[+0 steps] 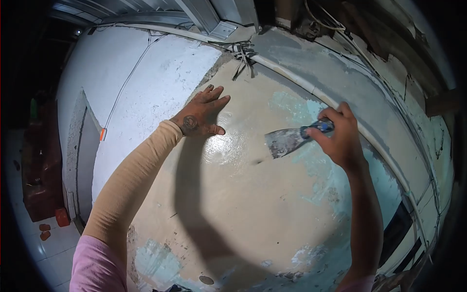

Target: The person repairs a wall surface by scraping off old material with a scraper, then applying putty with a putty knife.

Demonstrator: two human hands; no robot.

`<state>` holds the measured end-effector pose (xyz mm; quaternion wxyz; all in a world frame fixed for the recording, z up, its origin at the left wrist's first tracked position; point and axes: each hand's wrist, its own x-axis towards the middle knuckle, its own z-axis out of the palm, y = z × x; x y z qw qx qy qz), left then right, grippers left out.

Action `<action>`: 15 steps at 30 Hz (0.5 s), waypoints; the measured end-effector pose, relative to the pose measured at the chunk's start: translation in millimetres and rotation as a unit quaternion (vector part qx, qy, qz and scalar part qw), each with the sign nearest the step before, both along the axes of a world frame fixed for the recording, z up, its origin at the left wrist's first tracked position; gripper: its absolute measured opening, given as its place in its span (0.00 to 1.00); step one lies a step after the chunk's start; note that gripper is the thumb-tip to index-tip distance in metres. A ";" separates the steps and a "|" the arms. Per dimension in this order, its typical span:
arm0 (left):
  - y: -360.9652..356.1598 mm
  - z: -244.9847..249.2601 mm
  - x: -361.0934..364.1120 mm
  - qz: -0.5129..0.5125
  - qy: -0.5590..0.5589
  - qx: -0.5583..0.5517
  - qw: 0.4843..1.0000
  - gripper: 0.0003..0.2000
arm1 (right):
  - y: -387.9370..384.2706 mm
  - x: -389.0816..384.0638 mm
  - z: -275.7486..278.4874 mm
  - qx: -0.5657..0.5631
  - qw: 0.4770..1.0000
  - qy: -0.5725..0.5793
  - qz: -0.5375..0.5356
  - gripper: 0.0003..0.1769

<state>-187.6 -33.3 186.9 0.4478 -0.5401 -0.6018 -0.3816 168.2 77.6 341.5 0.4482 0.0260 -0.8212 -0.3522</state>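
A putty knife (287, 141) with a wide, smeared blade is gripped by its dark handle in my right hand (343, 134). Its blade points left, close over the beige-coated wall (253, 204). To the left, my left hand (203, 112) reaches toward the same wall with fingers spread and nothing in it, near the edge of the white-painted part (170, 63). Between the two hands lies a shiny, wet-looking patch (224, 146). Pale turquoise paint (323, 170) shows around and below the knife.
A pipe (306, 86) runs diagonally down the right side, with tied wires (242, 52) at its upper end. Thin cable (126, 82) hangs on the white wall, ending at an orange piece (102, 134). Metal roofing (160, 12) is overhead; a doorway opening (86, 160) stands at left.
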 end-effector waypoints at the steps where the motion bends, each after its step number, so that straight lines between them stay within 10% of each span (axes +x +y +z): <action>1: -2.8 0.8 4.1 0.005 -0.008 -0.007 1.000 0.53 | -4.7 -2.2 0.6 0.005 1.000 0.000 0.003 0.19; 15: -5.5 0.6 5.8 0.004 -0.016 -0.001 1.000 0.53 | 15.2 11.0 18.4 -0.046 0.999 0.013 -0.007 0.20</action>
